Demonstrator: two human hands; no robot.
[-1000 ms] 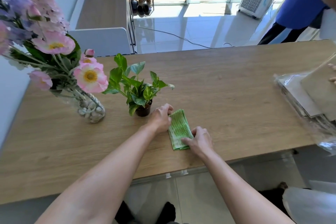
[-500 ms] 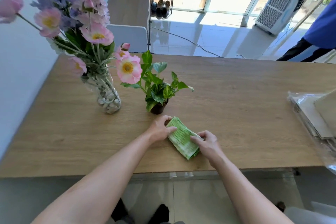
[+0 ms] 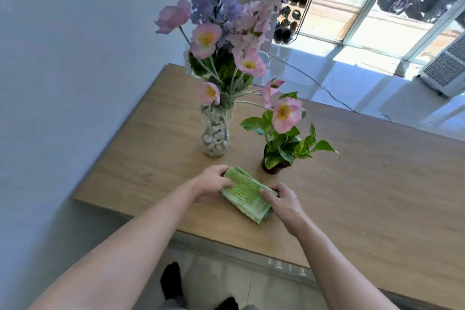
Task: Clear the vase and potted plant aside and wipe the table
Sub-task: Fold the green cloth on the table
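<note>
Fingers of the left hand curl over one end of a folded green cloth on the counter; the right hand pinches the other end. Beyond the left fingers stands the vase, beyond the right ones the potted plant, neither touched.

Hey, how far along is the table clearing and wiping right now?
Done: the vase and potted plant look already set aside, standing near the wall end of the wooden table. In hand: the left hand and right hand both rest on a folded green cloth lying on the tabletop. Left: the long stretch of table to the right, though the frame cannot show what has been wiped.
</note>
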